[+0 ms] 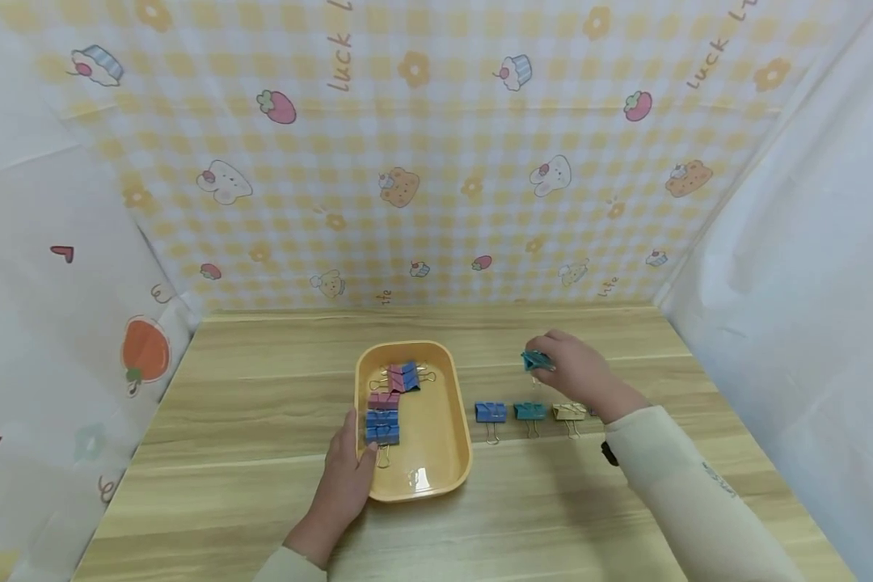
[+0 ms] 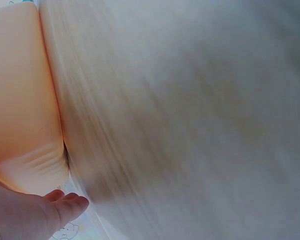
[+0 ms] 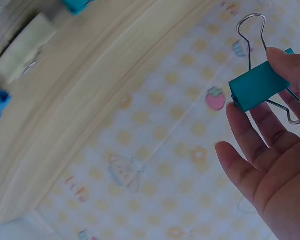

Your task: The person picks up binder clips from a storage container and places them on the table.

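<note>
My right hand (image 1: pixel 578 368) pinches a teal binder clip (image 3: pixel 260 86) between thumb and fingers, above the table's right half. Its wire handles stick out on two sides in the right wrist view. My left hand (image 1: pixel 345 473) rests against the left side of a yellow tray (image 1: pixel 436 477), its thumb at the rim and its fingers fairly straight. Inside the tray, pink clips (image 1: pixel 383 401) and blue clips (image 1: pixel 382 435) lie along the left side and at the back. Right of the tray, a blue clip (image 1: pixel 491 412), a teal clip (image 1: pixel 529 411) and a cream clip (image 1: pixel 569 411) stand in a row.
Another clip at the row's right end is mostly hidden by my right forearm. The wooden table (image 1: pixel 262 388) ends at a yellow checked cloth (image 1: pixel 444 226) behind. White cloths (image 1: pixel 786 267) hang on both sides.
</note>
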Motion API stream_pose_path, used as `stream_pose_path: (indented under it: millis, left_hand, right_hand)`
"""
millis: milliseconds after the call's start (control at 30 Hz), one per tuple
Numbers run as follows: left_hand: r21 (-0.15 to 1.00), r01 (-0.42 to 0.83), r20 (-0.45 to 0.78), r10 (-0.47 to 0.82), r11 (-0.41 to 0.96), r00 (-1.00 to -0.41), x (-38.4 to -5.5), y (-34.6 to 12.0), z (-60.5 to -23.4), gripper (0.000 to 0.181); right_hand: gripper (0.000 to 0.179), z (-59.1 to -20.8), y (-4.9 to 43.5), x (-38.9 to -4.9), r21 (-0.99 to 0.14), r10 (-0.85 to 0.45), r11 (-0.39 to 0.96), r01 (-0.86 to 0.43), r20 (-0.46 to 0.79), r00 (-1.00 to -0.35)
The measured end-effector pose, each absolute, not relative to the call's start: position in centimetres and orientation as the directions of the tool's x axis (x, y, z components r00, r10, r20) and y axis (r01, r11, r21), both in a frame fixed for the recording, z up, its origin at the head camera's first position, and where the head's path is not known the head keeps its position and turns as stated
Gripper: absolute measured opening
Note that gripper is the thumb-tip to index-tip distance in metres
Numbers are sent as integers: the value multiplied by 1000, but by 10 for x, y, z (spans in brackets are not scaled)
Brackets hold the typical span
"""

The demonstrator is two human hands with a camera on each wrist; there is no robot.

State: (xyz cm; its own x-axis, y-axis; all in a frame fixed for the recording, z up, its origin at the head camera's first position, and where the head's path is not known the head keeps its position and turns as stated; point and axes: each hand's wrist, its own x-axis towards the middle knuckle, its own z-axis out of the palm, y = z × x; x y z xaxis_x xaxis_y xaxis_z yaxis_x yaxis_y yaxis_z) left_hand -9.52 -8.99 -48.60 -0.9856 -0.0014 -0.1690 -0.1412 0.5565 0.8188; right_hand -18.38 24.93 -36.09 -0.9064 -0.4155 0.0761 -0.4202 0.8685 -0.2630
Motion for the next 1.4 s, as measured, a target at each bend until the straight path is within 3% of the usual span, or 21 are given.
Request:
stream_pose_path:
  millis: [333, 967, 1400]
  left_hand:
    - [815, -141, -166, -6, 563, -986, -95, -89, -482, 67]
    - [802, -157, -185, -10, 577, -983, -96, -88, -485, 67]
    - [804, -153, -182, -8, 575, -983, -96, -87, -482, 67]
  right_hand:
    - [35, -372, 297, -183, -255, -312, 916, -310, 31, -949]
    - [31, -387, 355, -183, -177, -210, 967, -186, -130, -969]
    - [25, -399, 374, -183, -93, -205, 977, -190, -191, -960]
